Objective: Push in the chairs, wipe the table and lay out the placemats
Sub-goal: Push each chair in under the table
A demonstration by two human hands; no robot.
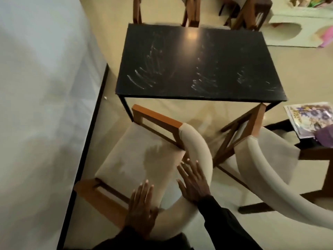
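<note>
A black table (180,42) with white smear marks stands in the middle. In front of it at the left is a cream chair (137,159) with wooden arms, turned at an angle and pulled out from the table. My left hand (142,208) lies flat with straight fingers on the chair's curved padded back. My right hand (194,183) rests flat on the same backrest further right. A second cream chair (259,165) stands pulled out at the right. Flowered placemats (310,118) lie on a dark surface at the right edge.
A white wall (41,87) with a black skirting strip runs along the left. Two more wooden chairs (162,11) stand at the table's far side. A cardboard sheet with cut-outs (297,29) and colourful items lie on the floor at the back right.
</note>
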